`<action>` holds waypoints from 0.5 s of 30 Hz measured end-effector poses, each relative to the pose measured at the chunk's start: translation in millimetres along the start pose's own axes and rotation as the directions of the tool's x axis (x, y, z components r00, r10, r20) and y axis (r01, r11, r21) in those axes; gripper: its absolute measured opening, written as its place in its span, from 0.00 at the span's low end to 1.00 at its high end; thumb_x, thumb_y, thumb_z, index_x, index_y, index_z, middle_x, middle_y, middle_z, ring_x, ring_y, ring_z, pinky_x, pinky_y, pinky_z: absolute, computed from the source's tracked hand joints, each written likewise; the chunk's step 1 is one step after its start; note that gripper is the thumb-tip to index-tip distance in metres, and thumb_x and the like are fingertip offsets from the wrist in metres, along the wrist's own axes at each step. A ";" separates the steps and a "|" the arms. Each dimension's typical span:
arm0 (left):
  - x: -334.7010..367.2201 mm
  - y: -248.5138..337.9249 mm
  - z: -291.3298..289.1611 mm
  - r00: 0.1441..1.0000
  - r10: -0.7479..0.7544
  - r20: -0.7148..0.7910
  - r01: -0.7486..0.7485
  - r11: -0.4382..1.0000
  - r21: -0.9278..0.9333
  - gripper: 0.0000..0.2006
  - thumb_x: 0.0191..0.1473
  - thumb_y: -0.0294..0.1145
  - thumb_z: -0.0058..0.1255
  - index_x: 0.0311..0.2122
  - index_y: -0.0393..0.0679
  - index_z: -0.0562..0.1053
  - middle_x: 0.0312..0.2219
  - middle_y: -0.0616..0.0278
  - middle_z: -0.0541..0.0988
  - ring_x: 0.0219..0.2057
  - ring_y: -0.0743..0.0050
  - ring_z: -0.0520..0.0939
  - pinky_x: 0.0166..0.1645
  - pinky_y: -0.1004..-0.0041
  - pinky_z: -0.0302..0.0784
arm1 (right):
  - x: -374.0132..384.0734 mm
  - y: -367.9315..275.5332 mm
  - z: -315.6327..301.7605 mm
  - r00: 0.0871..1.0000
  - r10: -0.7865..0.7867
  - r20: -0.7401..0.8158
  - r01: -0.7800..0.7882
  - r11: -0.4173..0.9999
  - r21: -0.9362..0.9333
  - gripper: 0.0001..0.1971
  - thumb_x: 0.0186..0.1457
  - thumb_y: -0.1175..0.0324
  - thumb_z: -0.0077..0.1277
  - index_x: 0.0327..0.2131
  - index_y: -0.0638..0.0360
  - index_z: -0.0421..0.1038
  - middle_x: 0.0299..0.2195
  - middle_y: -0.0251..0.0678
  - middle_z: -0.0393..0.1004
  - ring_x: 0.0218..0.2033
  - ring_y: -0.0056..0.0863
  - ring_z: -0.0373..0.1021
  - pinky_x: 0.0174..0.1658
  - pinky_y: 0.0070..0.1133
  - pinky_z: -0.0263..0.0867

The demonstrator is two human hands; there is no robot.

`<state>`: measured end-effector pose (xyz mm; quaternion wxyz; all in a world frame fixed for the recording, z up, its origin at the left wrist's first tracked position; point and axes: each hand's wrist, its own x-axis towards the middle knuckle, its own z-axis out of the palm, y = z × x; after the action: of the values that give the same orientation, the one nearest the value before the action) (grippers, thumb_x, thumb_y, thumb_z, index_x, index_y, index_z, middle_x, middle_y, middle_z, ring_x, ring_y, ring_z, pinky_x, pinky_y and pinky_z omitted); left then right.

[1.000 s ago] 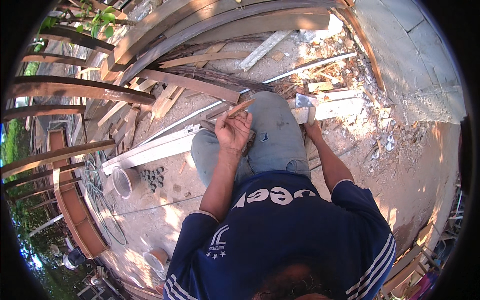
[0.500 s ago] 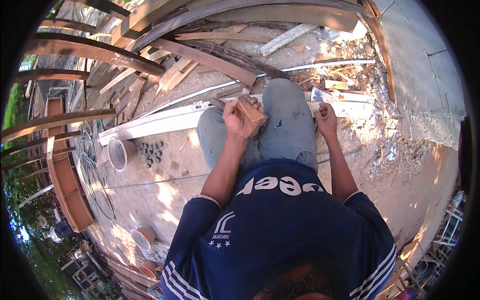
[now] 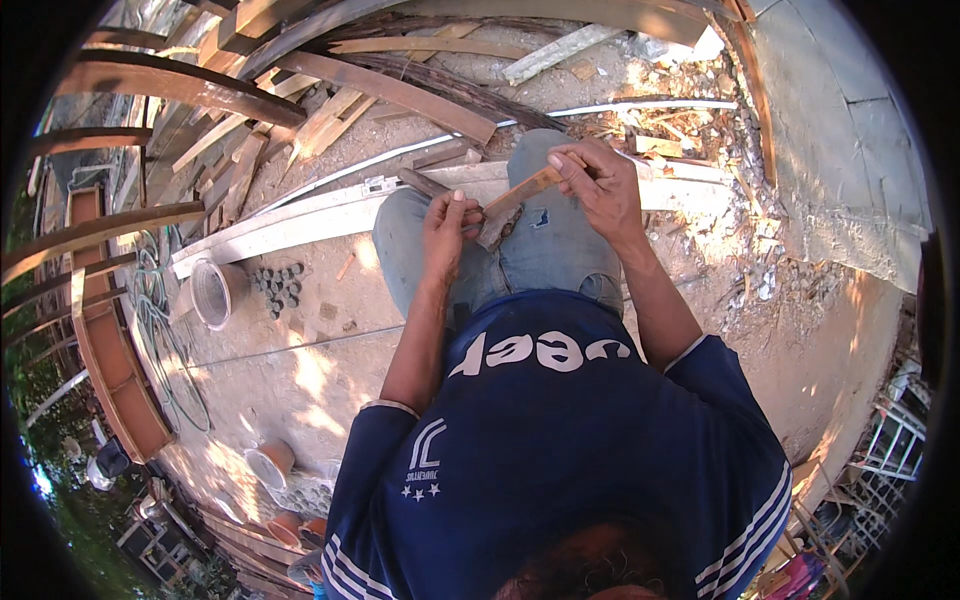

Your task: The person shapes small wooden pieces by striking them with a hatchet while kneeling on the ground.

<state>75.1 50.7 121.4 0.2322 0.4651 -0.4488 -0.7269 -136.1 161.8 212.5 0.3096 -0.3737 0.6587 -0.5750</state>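
Between my hands, over my thighs, is a narrow orange-brown piece of wood (image 3: 525, 192). My right hand (image 3: 603, 188) pinches its upper right end, with the thumb and fingers bent over it. Curled at the lower left end is my left hand (image 3: 452, 228), thumb up, its fingers partly hidden. A dark, rough chunk of wood (image 3: 499, 229) shows beside those left fingers; I cannot tell whether it is joined to the orange-brown piece. Just beyond the left hand, a dark stick (image 3: 423, 182) lies near my left knee.
A long pale board (image 3: 290, 228) lies across the ground beyond my knees. Wooden beams (image 3: 395, 95) are stacked at the far left. Beside the board are a bucket (image 3: 213, 295), dark round pieces (image 3: 278, 287) and a hose (image 3: 150, 290). A grey wall (image 3: 840, 130) rises at right.
My right hand has come from beside my right knee, up and left, onto the wood's end. The piece of wood has turned. My left hand has shifted slightly left.
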 end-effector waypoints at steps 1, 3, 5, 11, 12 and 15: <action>-1.2 1.8 -3.1 0.991 0.134 0.011 -0.134 0.985 0.105 0.18 0.62 0.43 0.50 0.45 0.36 0.73 0.36 0.59 0.79 0.34 0.73 0.79 0.39 0.73 0.76 | 1.8 1.4 -3.0 0.996 -0.080 0.043 0.083 0.995 -0.057 0.10 0.57 0.70 0.58 0.42 0.64 0.76 0.31 0.35 0.75 0.29 0.18 0.72 0.32 0.17 0.68; -4.3 16.0 2.3 0.944 0.302 0.131 -0.323 0.926 0.195 0.15 0.60 0.37 0.54 0.46 0.36 0.74 0.36 0.60 0.79 0.33 0.76 0.79 0.37 0.76 0.75 | 2.5 3.0 -6.7 0.962 -0.235 0.140 0.255 0.955 -0.153 0.12 0.55 0.71 0.59 0.43 0.63 0.74 0.32 0.35 0.76 0.29 0.18 0.72 0.31 0.17 0.68; -8.0 45.2 19.6 0.875 0.368 0.314 -0.429 0.891 0.152 0.16 0.58 0.32 0.57 0.48 0.36 0.74 0.35 0.61 0.80 0.32 0.78 0.78 0.35 0.77 0.74 | 3.0 -4.8 -0.6 0.965 -0.224 0.137 0.246 0.954 -0.170 0.14 0.55 0.71 0.59 0.43 0.63 0.71 0.30 0.39 0.77 0.28 0.25 0.74 0.31 0.20 0.69; -11.1 88.4 71.5 0.699 0.491 0.520 -0.695 0.638 0.332 0.11 0.52 0.29 0.62 0.40 0.38 0.78 0.32 0.58 0.79 0.30 0.70 0.80 0.34 0.73 0.74 | 3.8 2.2 -8.5 0.968 -0.210 0.139 0.226 0.967 -0.116 0.22 0.55 0.79 0.54 0.52 0.63 0.62 0.34 0.38 0.77 0.33 0.22 0.74 0.37 0.20 0.70; -7.6 88.9 75.7 0.646 0.536 0.544 -0.751 0.575 0.325 0.10 0.52 0.29 0.62 0.39 0.38 0.78 0.31 0.56 0.79 0.30 0.67 0.80 0.34 0.72 0.74 | 2.2 6.5 -15.1 0.969 -0.216 0.124 0.219 0.976 -0.013 0.22 0.55 0.79 0.53 0.53 0.63 0.61 0.36 0.39 0.77 0.34 0.23 0.74 0.38 0.20 0.70; 4.5 93.8 91.0 0.522 0.527 0.670 -0.840 0.453 0.298 0.08 0.51 0.26 0.60 0.37 0.37 0.76 0.30 0.54 0.78 0.30 0.59 0.80 0.34 0.69 0.75 | -3.9 23.5 -37.9 0.977 -0.186 0.106 0.156 0.957 0.243 0.22 0.57 0.80 0.50 0.55 0.64 0.59 0.42 0.42 0.75 0.37 0.24 0.73 0.43 0.21 0.70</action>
<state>-15.0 41.1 215.8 0.2367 0.0810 -0.8459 -0.4710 -169.0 186.4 194.8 0.3417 -0.4265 0.5305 -0.6480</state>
